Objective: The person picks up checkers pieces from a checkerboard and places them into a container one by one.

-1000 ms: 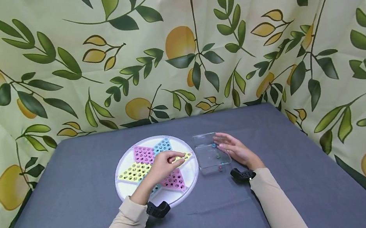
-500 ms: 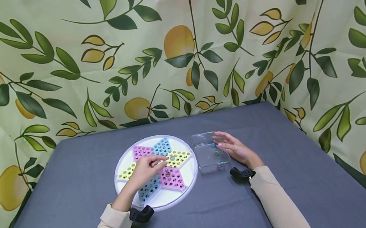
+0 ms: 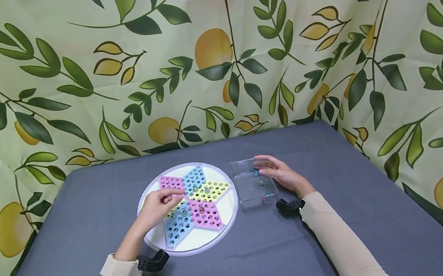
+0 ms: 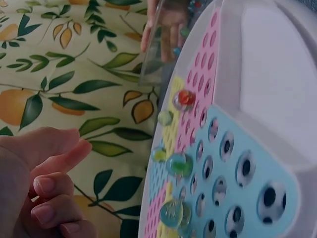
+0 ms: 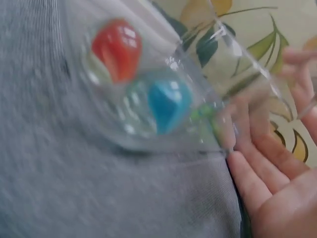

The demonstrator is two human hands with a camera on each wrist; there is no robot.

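A round white board (image 3: 224, 214) carries a star of pink, blue and yellow hole fields, with a few glass marbles (image 3: 201, 210) seated in it. My left hand (image 3: 165, 200) hovers over the star's left side, fingers loosely curled, with nothing visible in them. In the left wrist view that hand (image 4: 54, 173) sits apart from the red marble (image 4: 185, 97) and the blue-green marbles (image 4: 179, 163). My right hand (image 3: 271, 172) rests with straight fingers against the right wall of a clear plastic box (image 3: 241, 171). The box (image 5: 148, 134) holds a red marble (image 5: 116, 47), a blue marble (image 5: 168, 99) and a green one (image 5: 200, 111).
Board and box lie side by side on a grey cloth-covered table (image 3: 90, 234). A leaf-and-lemon printed curtain (image 3: 210, 63) closes off the back and both sides. Black wrist camera mounts (image 3: 152, 262) sit at both cuffs.
My left hand has drawn back from the star's right yellow point to its left side, uncovering the marbles there. The right hand has stayed at the box.
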